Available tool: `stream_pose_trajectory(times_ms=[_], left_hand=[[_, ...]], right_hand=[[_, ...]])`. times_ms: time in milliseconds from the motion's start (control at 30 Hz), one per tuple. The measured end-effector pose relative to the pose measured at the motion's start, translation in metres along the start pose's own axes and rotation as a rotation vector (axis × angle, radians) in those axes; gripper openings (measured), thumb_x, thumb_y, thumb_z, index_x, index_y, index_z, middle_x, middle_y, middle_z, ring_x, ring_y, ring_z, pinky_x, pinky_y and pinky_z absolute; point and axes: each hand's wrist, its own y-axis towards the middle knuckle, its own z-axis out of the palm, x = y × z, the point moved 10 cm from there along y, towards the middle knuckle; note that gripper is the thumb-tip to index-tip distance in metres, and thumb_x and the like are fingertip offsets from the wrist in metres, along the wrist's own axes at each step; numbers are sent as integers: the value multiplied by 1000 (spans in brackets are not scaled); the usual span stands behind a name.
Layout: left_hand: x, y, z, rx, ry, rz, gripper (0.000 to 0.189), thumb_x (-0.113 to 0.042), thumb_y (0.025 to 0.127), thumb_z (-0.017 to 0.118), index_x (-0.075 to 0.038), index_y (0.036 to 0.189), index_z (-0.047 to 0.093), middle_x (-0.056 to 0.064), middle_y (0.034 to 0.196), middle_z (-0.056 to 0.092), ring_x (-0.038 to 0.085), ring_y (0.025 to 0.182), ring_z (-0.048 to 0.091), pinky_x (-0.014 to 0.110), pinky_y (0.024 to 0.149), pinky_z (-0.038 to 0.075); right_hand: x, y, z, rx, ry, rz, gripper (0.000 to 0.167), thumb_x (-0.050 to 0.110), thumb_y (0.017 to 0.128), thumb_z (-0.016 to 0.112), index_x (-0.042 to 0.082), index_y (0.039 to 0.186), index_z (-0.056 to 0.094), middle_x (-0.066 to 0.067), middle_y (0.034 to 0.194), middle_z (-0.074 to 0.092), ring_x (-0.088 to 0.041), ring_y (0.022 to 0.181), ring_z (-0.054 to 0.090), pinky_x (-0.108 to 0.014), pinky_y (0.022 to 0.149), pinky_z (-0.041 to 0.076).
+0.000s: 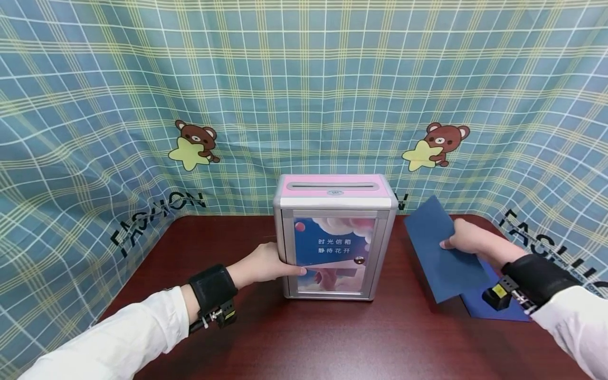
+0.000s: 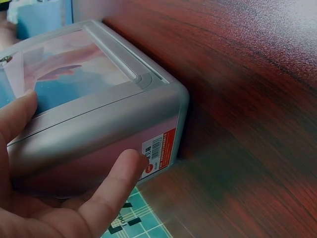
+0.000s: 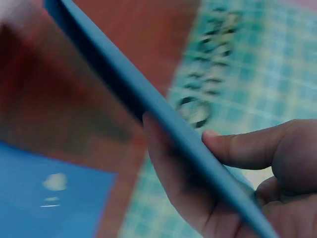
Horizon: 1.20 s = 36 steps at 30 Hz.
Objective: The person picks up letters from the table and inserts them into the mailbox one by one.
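A pink and silver letter box (image 1: 332, 195) stands upright on the dark red table, its long slot on top and a printed front panel with a small lock. My left hand (image 1: 273, 262) holds the box by its left side. The thumb lies on the front panel, and in the left wrist view a finger (image 2: 116, 176) lies along the side near a red and white label (image 2: 159, 152). My right hand (image 1: 467, 237) pinches a flat dark blue envelope (image 1: 437, 258) between thumb and fingers, right of the box. The envelope is tilted and appears nearly edge-on in the right wrist view.
A second blue envelope (image 1: 494, 309) lies on the table (image 1: 304, 338) below my right hand, with a white mark (image 3: 55, 182) on it. A checked cloth (image 1: 304, 105) with bears and lettering surrounds the table at the back and sides.
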Motion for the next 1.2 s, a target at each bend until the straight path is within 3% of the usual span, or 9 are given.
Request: stream_pose_trajectory(times_ms=[267,367,567,700,833,933,967,1100,1200], left_hand=[[0,1,0,6,-12,-14,62,-32,78,76,-14,133,53,10,118,66,20,91,67,36,73,55],[0,0,0,3,-14,-11,62,-32,78,77,-14,133,54,9,118,66,21,97,66,38,79,55],[-1,0,1,-4,10,-4,62,-35,78,77,-15,132,54,8,117,66,22,105,65,42,89,51],[0,0,1,0,2,-2,62,-33,78,77,-14,133,53,8,117,66,21,100,66,40,84,53],[0,-3,1,10,15,29,61,-33,79,77,-14,132,54,8,115,68,18,95,67,37,80,54],[3,-6,0,18,3,20,59,-33,78,77,-13,131,56,8,112,68,19,87,67,34,72,55],[5,-7,0,24,-11,11,59,-32,78,77,-13,131,55,9,111,68,21,83,67,33,68,54],[11,-11,0,44,-45,-17,59,-31,79,76,-13,130,56,10,110,68,23,71,64,31,57,52],[12,-13,0,44,-33,-9,59,-33,78,76,-14,130,56,9,112,68,19,77,66,34,63,55]], right_hand=[[66,-29,-53,-173,68,-127,67,21,100,46,-20,138,9,-41,127,33,-51,111,47,-50,80,48],[90,-41,-72,-229,144,-164,69,29,101,43,-14,142,8,-38,134,31,-48,116,44,-50,86,46],[136,-65,-109,-365,288,-282,59,35,98,46,4,141,18,-17,137,34,-11,106,50,-24,79,45],[165,-82,-132,-434,363,-358,48,32,98,47,16,137,23,-8,138,34,-13,114,46,-22,81,43],[198,-102,-140,-470,399,-408,53,31,98,45,20,143,19,-8,147,26,-21,130,36,-43,105,32],[221,-111,-137,-480,421,-428,57,31,97,45,22,146,16,-7,151,22,-22,135,31,-56,109,23],[228,-114,-135,-493,416,-421,58,33,97,46,23,146,17,-6,151,24,-24,135,33,-54,104,31],[256,-118,-121,-524,449,-435,59,34,95,51,22,145,23,-5,150,31,-26,131,39,-48,99,40],[275,-118,-106,-520,513,-480,56,31,93,55,19,142,31,-4,146,39,-23,128,45,-45,106,36]])
